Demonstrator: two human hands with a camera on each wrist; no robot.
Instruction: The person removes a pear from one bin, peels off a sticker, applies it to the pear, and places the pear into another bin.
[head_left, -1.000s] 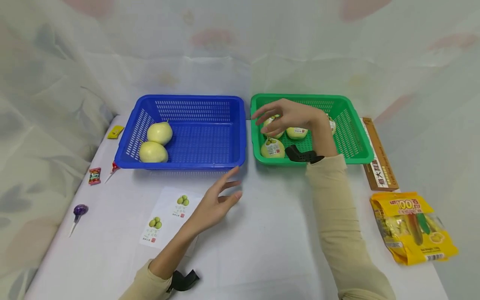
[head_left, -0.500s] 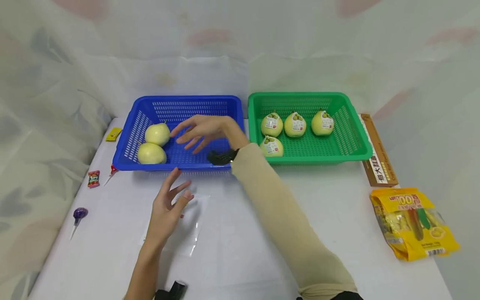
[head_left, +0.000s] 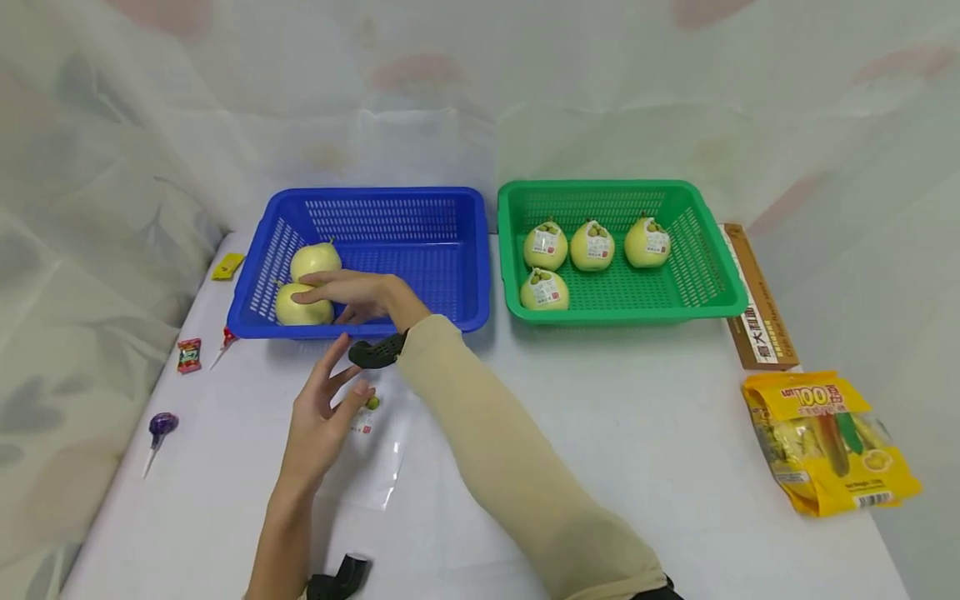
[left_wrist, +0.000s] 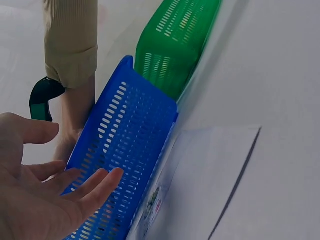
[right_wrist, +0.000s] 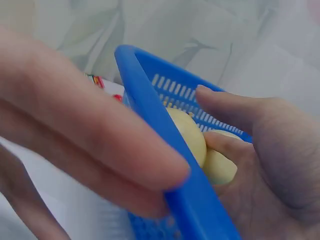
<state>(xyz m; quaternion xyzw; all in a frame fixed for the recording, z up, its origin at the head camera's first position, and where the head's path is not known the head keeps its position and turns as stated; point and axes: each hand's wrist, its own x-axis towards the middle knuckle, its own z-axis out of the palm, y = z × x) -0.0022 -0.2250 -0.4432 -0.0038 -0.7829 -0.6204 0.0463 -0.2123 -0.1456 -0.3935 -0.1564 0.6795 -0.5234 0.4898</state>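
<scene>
My right hand (head_left: 352,292) reaches into the blue basket (head_left: 408,323), its fingers spread over the nearer of two plain pale-yellow pears (head_left: 302,313). In the right wrist view a fingertip is right at that pear (right_wrist: 192,132), and the thumb stands apart above. The other pear (head_left: 315,260) lies just behind. Low in front of the basket, my left hand (head_left: 318,421) has loosely bent, parted fingers and holds nothing. It partly covers a clear sheet of pear-print labels (head_left: 382,467) on the table.
A green basket (head_left: 622,314) at the right holds several labelled pears (head_left: 545,290). Beside it lie a brown box (head_left: 761,304) and a yellow snack bag (head_left: 828,446). Small sweets and a purple lollipop (head_left: 161,425) lie along the left edge.
My right hand has gone from over the green basket to the pears in the blue one. My left hand has shifted left over the label sheet.
</scene>
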